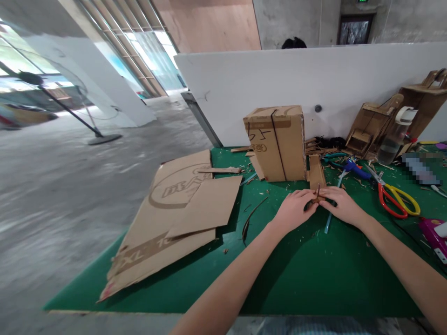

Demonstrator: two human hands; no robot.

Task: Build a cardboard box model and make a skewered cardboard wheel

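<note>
My left hand (295, 207) and my right hand (342, 204) meet over the green table, fingertips bent inward. Pinched between both is a small brown cardboard piece (318, 199), largely covered by fingers, with a thin dark stick rising from it. Just behind my hands lies a cardboard strip (316, 171), beside an upright cardboard box (286, 153) with a dark band down its front. A translucent bluish strip (328, 222) lies partly under my right hand.
Flat cardboard sheets (188, 204) cover the table's left. To the right are red-and-yellow-handled scissors (400, 200), a blue-handled tool (356, 169), a bottle (391, 139), cardboard constructions (370, 123) and a magenta device (433, 235). A white partition (237, 88) stands behind; someone's head top (294, 43) shows above it.
</note>
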